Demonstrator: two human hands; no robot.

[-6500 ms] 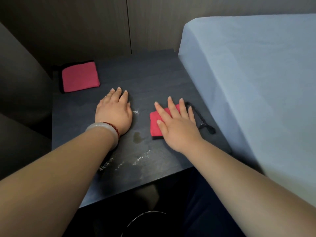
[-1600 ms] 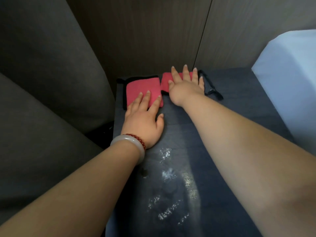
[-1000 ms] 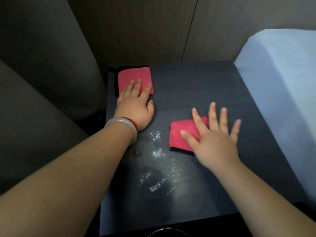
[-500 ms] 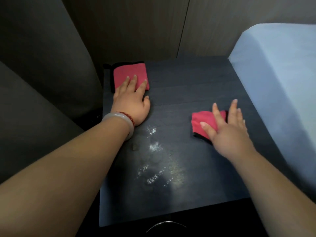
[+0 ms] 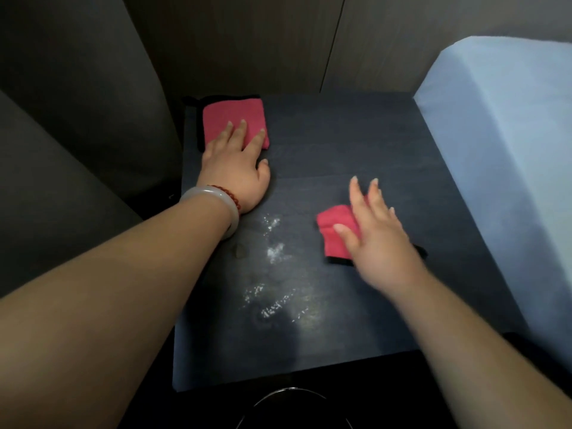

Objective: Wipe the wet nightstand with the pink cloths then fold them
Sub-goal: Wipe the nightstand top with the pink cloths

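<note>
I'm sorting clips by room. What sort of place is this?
Most likely a bedroom: a dark nightstand stands right beside a bed with a pale blue sheet, against a wood-panelled wall.

1. Right cloth (image 5: 335, 232): my right hand (image 5: 376, 239) lay flat over most of it; only the left part and a strip of black edging showed.
2. Right hand: blurred, so I could not make out its little finger.
3. Left cloth (image 5: 232, 119): my left hand's (image 5: 235, 171) fingertips (image 5: 241, 126) covered its near edge; the black border at its far left was lost against the dark.
4. Both forearms: cut off by the lower edge.
5. Pale bangle (image 5: 213, 198): its underside was hidden behind my wrist.
6. Curved metal rim (image 5: 289, 394) below the nightstand (image 5: 356, 144): cut off by the bottom edge; I could not identify it.
7. Bed (image 5: 501, 134): cut off at right.
</note>
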